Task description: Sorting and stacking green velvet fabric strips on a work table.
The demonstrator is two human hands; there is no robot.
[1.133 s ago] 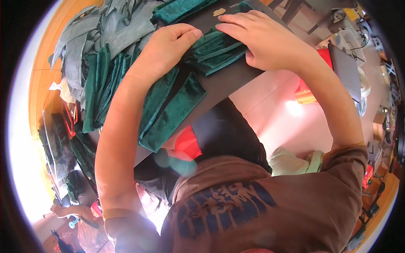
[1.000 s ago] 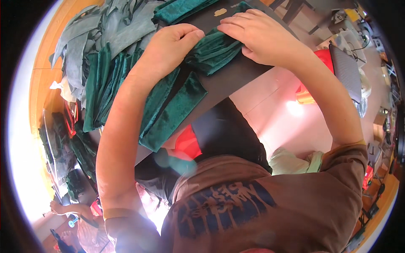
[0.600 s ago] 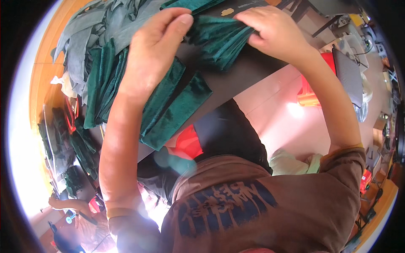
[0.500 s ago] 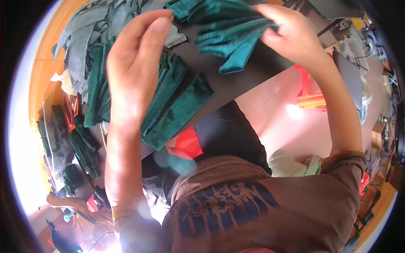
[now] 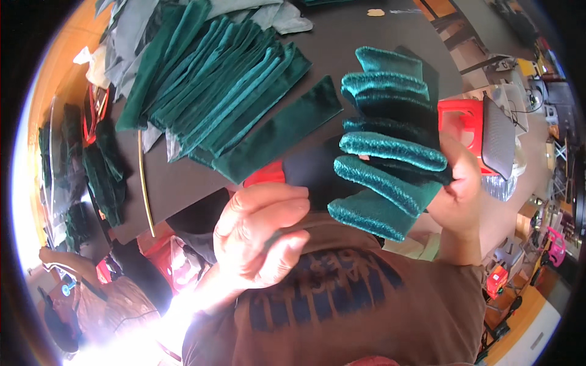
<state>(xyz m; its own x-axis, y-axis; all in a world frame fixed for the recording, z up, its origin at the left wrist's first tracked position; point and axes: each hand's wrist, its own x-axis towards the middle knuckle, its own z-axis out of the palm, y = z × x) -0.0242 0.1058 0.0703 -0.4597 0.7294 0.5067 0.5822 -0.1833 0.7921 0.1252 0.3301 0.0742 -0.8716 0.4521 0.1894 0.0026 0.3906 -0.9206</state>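
Note:
My right hand is closed on one end of a bunch of green velvet fabric strips. Their folded, fuzzy edges fan apart toward the left, held up in front of my body. The right fingers are partly hidden behind the cloth. My left hand hovers before my chest, thumb apart from the bent fingers, with nothing visible in it. On the dark table lies a row of overlapping green velvet strips. One wider green strip rests along the near side of that row.
Grey fabric pieces are heaped at the table's far left. A thin yellowish rod sticks out by the left edge. Beyond my right hand stands a red stool. Another person's arm shows at the lower left.
My right hand has brought the velvet strips down and nearer my body, where they now fan out. My left hand has moved off the table area toward my chest.

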